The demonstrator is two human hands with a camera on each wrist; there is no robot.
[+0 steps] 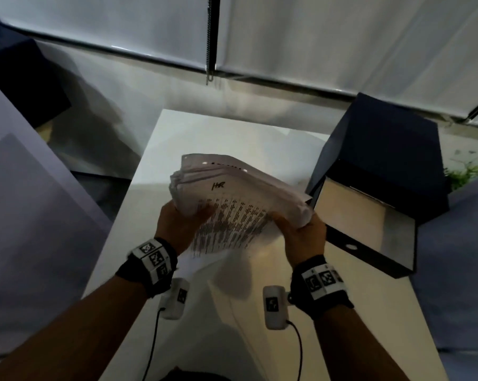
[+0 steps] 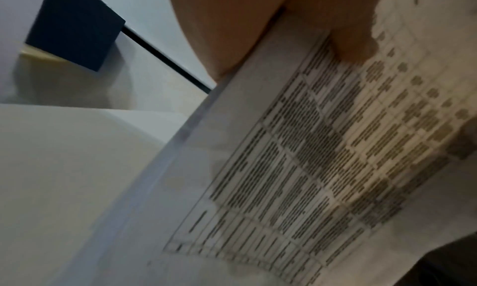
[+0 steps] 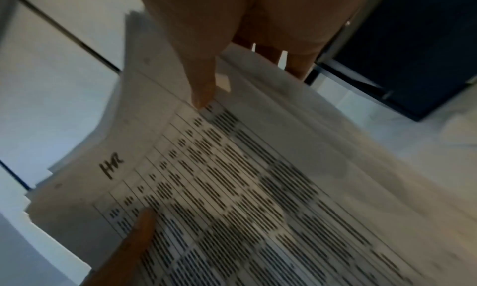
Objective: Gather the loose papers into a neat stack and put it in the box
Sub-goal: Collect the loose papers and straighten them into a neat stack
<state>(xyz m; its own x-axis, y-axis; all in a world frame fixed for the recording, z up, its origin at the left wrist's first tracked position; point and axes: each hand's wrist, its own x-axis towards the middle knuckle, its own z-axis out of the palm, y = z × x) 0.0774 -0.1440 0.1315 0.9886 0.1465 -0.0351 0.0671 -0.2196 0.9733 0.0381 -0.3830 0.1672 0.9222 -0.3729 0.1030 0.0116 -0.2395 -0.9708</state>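
A thick, uneven stack of printed papers [image 1: 232,196] is lifted above the white table [image 1: 177,125], its edges fanned. The top sheet carries a table of text and a handwritten mark. My left hand [image 1: 182,218] grips the stack's left side, thumb on top [image 2: 353,43]. My right hand [image 1: 301,226] grips the right side, thumb pressed on the top sheet [image 3: 201,86] and fingers underneath. The dark box [image 1: 369,215] stands open just right of the stack, its pale inside showing and its lid [image 1: 391,149] tilted back. The same stack fills both wrist views [image 2: 309,158] [image 3: 245,188].
A second dark box [image 1: 31,86] sits at the far left, seen also as a dark box in the left wrist view [image 2: 74,25]. Window blinds [image 1: 314,37] with a bead chain hang behind the table. A green plant [image 1: 466,174] shows at the right edge.
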